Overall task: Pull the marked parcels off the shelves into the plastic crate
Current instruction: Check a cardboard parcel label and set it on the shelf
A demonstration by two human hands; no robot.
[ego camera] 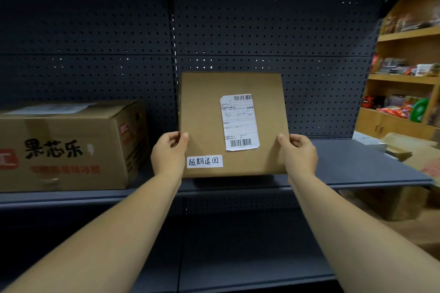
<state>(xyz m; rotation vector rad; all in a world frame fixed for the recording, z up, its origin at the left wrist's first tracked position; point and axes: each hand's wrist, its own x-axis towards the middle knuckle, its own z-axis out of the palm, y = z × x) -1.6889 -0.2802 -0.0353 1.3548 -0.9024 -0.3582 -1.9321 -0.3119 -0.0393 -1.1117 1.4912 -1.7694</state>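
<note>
Dark grey pegboard (pixel 238 26) backed a grey metal shelf (pixel 345 164) running across the view. Brown cardboard parcel (pixel 207 114) was held upright at centre, broad face toward the camera, lower edge just above the shelf or resting on it; contact could not be told. Its face carried a white shipping label (pixel 239 122) with two barcodes and, lower left, a small white sticker (pixel 204 161) with four handwritten characters.

Left hand (pixel 167 153) gripped the parcel's left edge low down: thumb across the front face, fingers curled behind and hidden. Right hand (pixel 301 153) gripped the right edge at the same height, thumb on the front, fingers wrapped round the back.

Larger printed carton (pixel 71 147), sealed with tape, sat on the same shelf to the left, well apart from the parcel. Wooden shelving unit (pixel 404 78) at far right held assorted coloured packets. Blurred cardboard lay at the shelf's right end.
</note>
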